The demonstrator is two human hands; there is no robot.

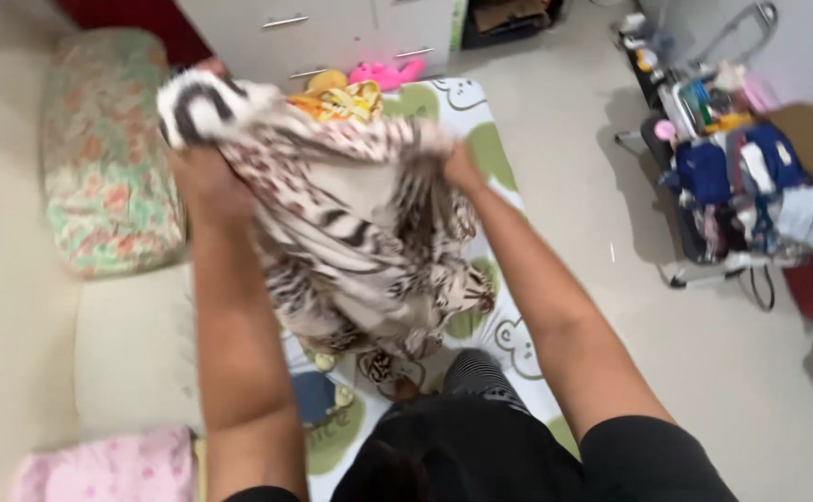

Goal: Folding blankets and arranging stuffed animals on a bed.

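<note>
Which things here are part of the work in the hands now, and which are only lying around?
In the work:
- left hand and right hand, both gripping the top edge of the animal-print cloth
- play mat under it

Lying about:
- floral cushion
- pink cloth
- yellow garment
- pink toy
- loaded rack

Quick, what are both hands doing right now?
Left hand: closed on the tiger-print blanket.
Right hand: closed on the same blanket.

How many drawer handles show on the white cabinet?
3: one upper handle, one lower left, one lower right on the white cabinet. The held blanket may hide others.
</note>
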